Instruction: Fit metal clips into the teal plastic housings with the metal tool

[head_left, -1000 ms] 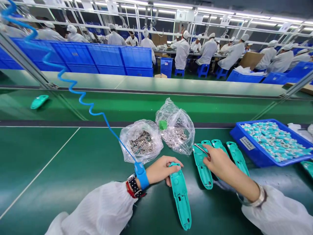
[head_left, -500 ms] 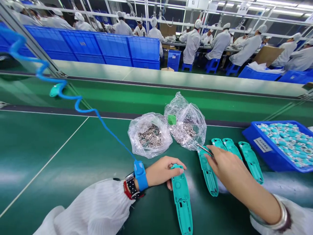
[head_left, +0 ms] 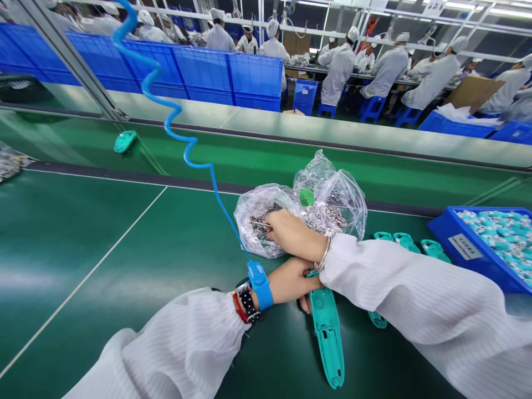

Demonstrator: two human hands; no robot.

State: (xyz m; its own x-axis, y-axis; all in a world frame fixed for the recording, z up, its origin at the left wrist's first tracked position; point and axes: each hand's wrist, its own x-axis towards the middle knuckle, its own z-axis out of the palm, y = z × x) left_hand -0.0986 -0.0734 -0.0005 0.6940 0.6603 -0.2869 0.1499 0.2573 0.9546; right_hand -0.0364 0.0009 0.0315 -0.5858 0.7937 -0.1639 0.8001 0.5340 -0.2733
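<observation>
My left hand (head_left: 294,281) is closed around the upper end of a long teal plastic housing (head_left: 328,332), hollow side up, its lower end pointing towards me. Crossing over it, my right hand (head_left: 288,230) pinches thin metal tweezers (head_left: 260,224). Their tip reaches into an open clear plastic bag (head_left: 245,206) of small shiny metal parts. A second clear bag (head_left: 351,194) with similar parts and a green label stands just right of it. More teal housings (head_left: 434,248) lie to the right, partly hidden behind my right sleeve.
A blue bin (head_left: 461,249) of small teal-and-white pieces sits at the right. The coiled blue cord (head_left: 187,149) runs from above to my left wrist strap. A green conveyor belt (head_left: 233,160) bearing one teal piece (head_left: 124,142) passes behind the bags. People work beyond stacked blue crates (head_left: 203,72).
My right hand has swung left with the tweezers, from beside the right bag and housings to inside the left bag. My left hand keeps its hold on the housing. The view has shifted slightly.
</observation>
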